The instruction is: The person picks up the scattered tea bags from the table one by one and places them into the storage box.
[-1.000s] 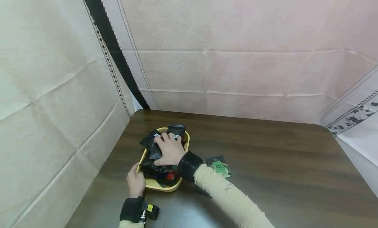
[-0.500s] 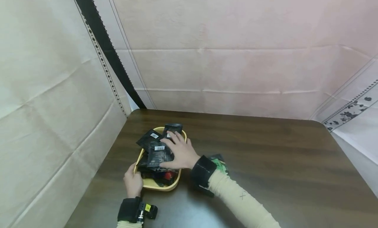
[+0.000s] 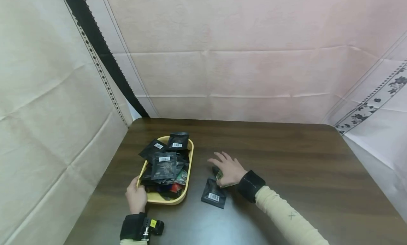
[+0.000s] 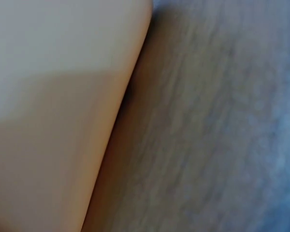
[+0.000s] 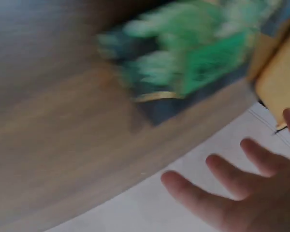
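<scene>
A yellow tray (image 3: 165,201) sits on the dark wooden table (image 3: 286,160), heaped with several black sachets (image 3: 164,165) with barcode labels. My left hand (image 3: 136,198) grips the tray's near left corner; the left wrist view shows only the tray wall (image 4: 53,121) against the table. My right hand (image 3: 227,168) lies to the right of the tray, fingers spread and relaxed over a green packet (image 5: 193,58) on the table, which is mostly hidden under it in the head view. One black sachet (image 3: 213,196) lies flat just in front of that hand.
Paper-covered walls close in the table at the left and back. A patterned sheet (image 3: 378,111) hangs past the right edge. The table's right half shows bare wood.
My right hand has lifted off the sachets in the tray and moved right, down to the green packet on the table. My left hand stays on the tray corner.
</scene>
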Demonstrator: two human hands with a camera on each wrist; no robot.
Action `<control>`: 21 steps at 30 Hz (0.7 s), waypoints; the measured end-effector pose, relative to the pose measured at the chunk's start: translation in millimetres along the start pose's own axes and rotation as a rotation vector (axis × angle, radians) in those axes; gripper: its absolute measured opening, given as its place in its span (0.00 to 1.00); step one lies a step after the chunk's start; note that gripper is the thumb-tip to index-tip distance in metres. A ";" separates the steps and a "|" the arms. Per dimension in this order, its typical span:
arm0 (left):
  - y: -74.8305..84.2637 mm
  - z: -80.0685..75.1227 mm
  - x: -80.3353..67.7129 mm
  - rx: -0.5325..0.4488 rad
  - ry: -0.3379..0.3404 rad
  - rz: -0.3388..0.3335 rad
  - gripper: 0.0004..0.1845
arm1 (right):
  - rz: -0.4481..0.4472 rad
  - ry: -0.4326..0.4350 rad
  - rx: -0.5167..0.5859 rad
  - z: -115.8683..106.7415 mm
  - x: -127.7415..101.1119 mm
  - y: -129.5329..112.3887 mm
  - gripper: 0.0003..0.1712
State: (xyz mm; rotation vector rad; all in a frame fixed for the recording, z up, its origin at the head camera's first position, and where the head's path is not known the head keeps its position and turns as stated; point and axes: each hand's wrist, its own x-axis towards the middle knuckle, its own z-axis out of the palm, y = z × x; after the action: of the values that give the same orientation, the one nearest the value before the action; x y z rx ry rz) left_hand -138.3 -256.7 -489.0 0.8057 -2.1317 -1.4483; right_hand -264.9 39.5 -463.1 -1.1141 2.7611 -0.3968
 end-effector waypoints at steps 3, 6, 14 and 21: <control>-0.4 -3.2 0.0 -0.006 0.003 -0.005 0.24 | -0.027 -0.062 -0.044 6.3 -6.3 4.7 0.49; -1.3 -4.4 -0.4 -0.002 0.000 -0.008 0.24 | -0.055 -0.126 -0.108 12.0 -10.4 6.6 0.49; -1.3 -1.7 -1.9 0.000 0.010 -0.020 0.24 | -0.111 -0.052 -0.236 23.7 -6.9 13.3 0.37; -1.1 0.9 -1.4 -0.014 0.018 -0.023 0.24 | -0.179 0.034 -0.150 20.9 -1.0 14.4 0.21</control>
State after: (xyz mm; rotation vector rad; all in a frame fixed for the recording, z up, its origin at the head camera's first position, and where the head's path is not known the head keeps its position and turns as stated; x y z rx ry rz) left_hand -137.6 -255.4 -490.4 0.8374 -2.1032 -1.4612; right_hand -269.0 46.2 -487.3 -1.4082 2.7682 -0.2322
